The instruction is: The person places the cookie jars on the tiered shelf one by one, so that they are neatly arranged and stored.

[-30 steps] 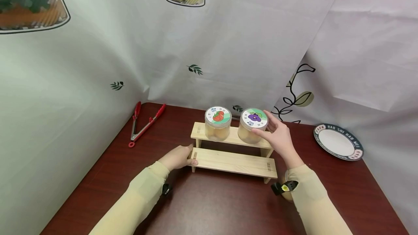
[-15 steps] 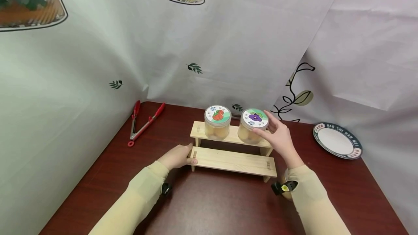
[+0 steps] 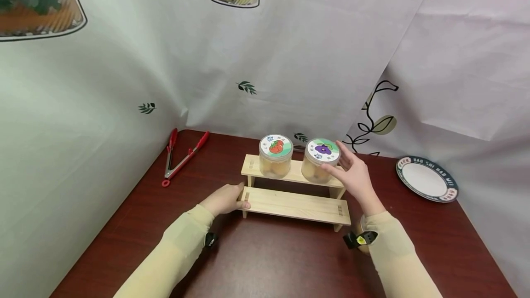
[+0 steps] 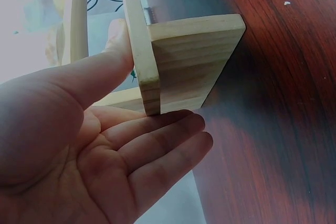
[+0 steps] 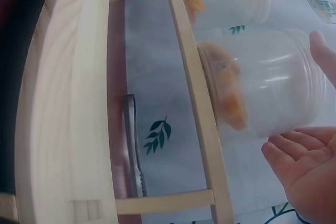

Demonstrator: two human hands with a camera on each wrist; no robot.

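A two-step wooden rack (image 3: 296,203) (image 4: 144,51) (image 5: 92,87) bears two clear lidded jars on its upper step. The left jar (image 3: 275,164) has a tomato label; the right jar (image 3: 316,169) (image 5: 268,82) has a purple label, with pale orange pieces inside. My left hand (image 3: 225,199) (image 4: 100,150) grips the lower step's left end, thumb on one side of the board and fingers at the other. My right hand (image 3: 352,174) (image 5: 312,166) holds the purple-labelled jar near its lid from the right, thumb and fingers on opposite sides. This jar stands on the upper step.
Red-handled tongs (image 3: 184,162) lie spread at the back left. A white plate with a dark patterned rim (image 3: 452,180) is at the back right. Another metal utensil (image 5: 134,145) lies behind the rack. A round container (image 3: 363,248) is mostly hidden beneath my right wrist.
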